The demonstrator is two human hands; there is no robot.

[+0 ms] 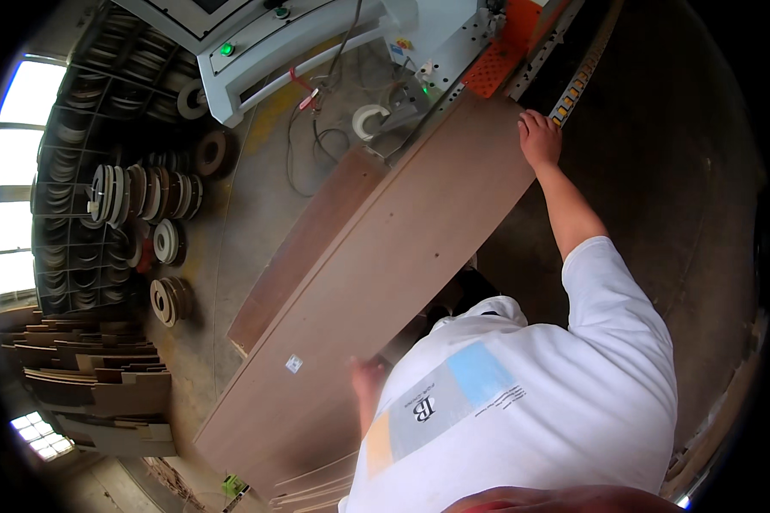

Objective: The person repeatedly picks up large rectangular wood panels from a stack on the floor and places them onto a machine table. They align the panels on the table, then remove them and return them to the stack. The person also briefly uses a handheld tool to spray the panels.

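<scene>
1. Board [385, 256]: long, brown, lies diag.; far end meets orange plate [492, 68]; white label [293, 363] twd. its nr. end.
2. R hand [541, 141]: at board's far R corner, fingers bent; thumb hidden, can't tell how tight grip is.
3. L hand [368, 376]: blurred, by board's R edge, twd. nr. end; can't tell grip.
4. 2nd plank [304, 250]: just L of board.
5. Rolls [150, 192]: well L of board.

label [293, 363] on board [364, 278], rolls [150, 192] left of it
</scene>
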